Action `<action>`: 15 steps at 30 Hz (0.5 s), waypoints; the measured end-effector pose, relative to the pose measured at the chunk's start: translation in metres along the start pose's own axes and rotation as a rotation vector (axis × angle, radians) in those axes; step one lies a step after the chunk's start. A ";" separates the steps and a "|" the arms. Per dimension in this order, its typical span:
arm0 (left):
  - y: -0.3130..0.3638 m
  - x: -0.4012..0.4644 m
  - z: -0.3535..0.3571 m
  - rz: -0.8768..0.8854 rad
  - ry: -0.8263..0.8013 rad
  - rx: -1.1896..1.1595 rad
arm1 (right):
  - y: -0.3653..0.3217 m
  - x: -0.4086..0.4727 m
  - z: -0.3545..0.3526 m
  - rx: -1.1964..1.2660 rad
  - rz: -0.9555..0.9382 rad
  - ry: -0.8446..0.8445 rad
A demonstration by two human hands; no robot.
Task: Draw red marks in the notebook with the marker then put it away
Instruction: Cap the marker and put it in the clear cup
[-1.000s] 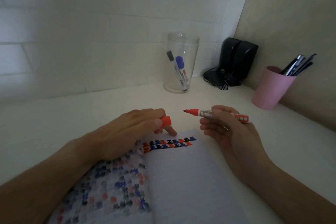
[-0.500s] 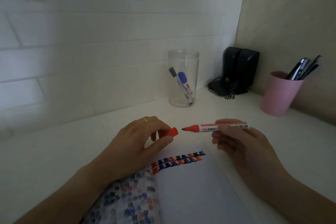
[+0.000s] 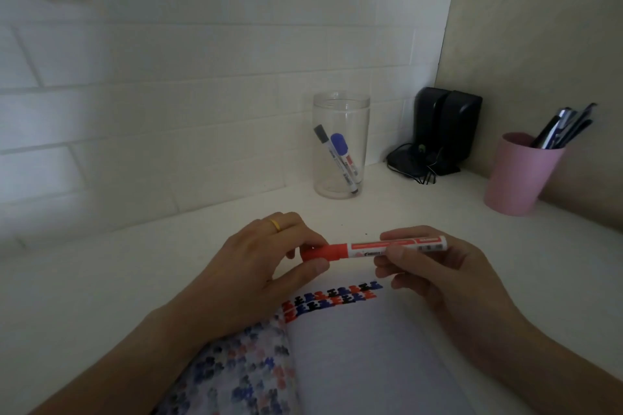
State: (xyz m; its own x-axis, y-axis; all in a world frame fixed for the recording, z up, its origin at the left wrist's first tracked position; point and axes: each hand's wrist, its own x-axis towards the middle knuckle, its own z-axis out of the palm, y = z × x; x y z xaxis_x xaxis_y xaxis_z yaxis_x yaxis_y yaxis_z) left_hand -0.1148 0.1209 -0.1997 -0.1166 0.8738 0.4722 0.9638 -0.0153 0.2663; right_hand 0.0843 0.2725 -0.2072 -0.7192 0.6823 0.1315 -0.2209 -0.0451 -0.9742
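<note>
Two markers point(image 3: 338, 158) in clear jar point(image 3: 341, 104), pens point(image 3: 561, 126) in pink cup point(image 3: 519, 178)

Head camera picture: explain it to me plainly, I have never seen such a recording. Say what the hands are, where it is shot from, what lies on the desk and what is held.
No machine here: a person wears a camera on the head, looking down at two bare hands. The left hand pinches the red cap on the red marker, whose barrel the right hand holds. Below lies an open notebook with coloured marks. Behind stand a clear jar with two markers, black speakers and a pink cup of pens.
</note>
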 end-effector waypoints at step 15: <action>0.013 -0.002 -0.002 0.104 0.009 0.026 | -0.001 -0.001 -0.001 -0.007 0.017 -0.126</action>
State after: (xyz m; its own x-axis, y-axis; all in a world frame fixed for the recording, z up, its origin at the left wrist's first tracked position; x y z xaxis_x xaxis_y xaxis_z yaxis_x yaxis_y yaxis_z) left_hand -0.1024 0.1178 -0.1955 -0.0177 0.8638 0.5036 0.9766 -0.0931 0.1939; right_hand 0.0858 0.2729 -0.2064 -0.8001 0.5840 0.1368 -0.2041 -0.0507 -0.9776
